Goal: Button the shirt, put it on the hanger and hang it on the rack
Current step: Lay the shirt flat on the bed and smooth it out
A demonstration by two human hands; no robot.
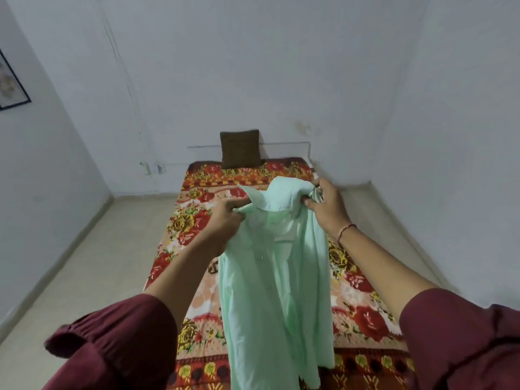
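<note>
A pale mint-green shirt [270, 291] hangs lengthwise in the air above the bed, its collar at the top and its hem trailing toward the near edge. My left hand [225, 220] grips the shirt's left shoulder beside the collar. My right hand [326, 204] grips a bunch of fabric at the right shoulder. The front placket runs down the middle with a small white button showing. No hanger or rack is in view.
A bed with a red and yellow floral cover [197, 220] lies under the shirt. A brown cushion [240, 149] leans against the white wall at its head. Beige floor [98, 263] runs along the left side. A framed picture [11, 83] hangs on the left wall.
</note>
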